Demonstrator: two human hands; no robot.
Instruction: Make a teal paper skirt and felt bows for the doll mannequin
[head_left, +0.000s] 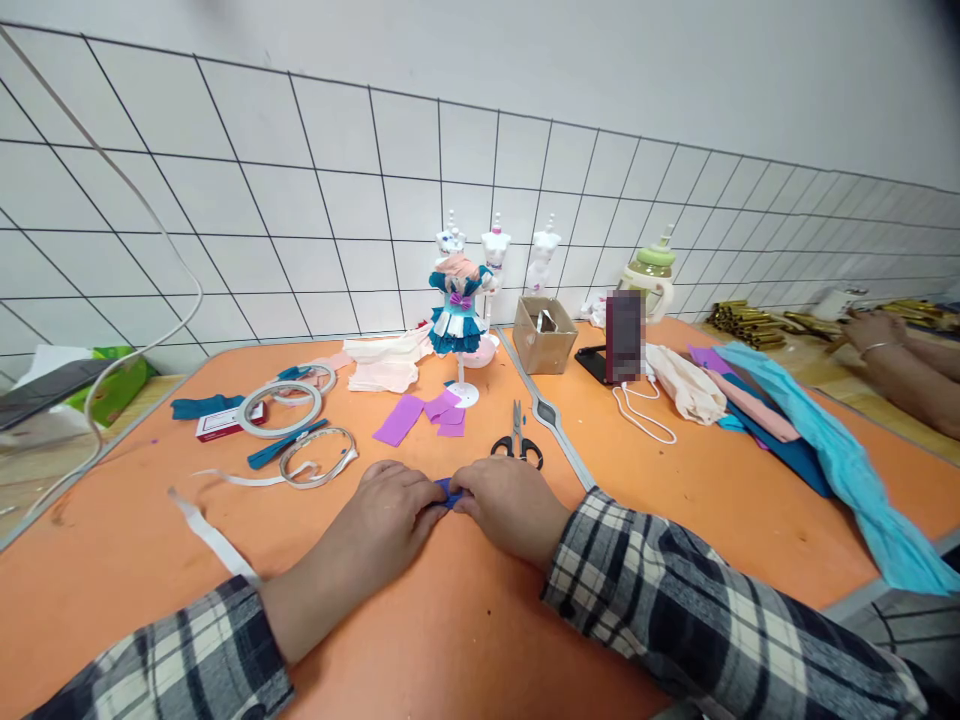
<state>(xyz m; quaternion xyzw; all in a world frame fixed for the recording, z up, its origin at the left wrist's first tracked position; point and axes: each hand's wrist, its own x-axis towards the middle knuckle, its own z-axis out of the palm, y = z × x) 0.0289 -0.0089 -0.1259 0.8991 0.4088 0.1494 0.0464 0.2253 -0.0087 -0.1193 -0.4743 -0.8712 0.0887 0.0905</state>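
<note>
A small dark blue piece (pixel 448 492) lies low over the orange table (pixel 480 620), pinched between both hands. My left hand (pixel 394 515) has its fingers closed on the piece's left end, and my right hand (pixel 506 500) grips the right end. Just beyond my right hand are black-handled scissors (pixel 517 440), blades pointing away. Purple pieces (pixel 400 420) lie beyond my left hand. Behind them a small dress form (pixel 459 315) wears a teal and white ruffled dress with a purple bow.
Tape rings (pixel 281 410) and a small red-and-white box (pixel 225 422) are at the left. Farther back stand a cardboard box (pixel 545 338), a phone (pixel 625 335) and a bottle (pixel 652 275). Blue crepe strips (pixel 840 450) lie at the right, near another person's arm (pixel 904 365).
</note>
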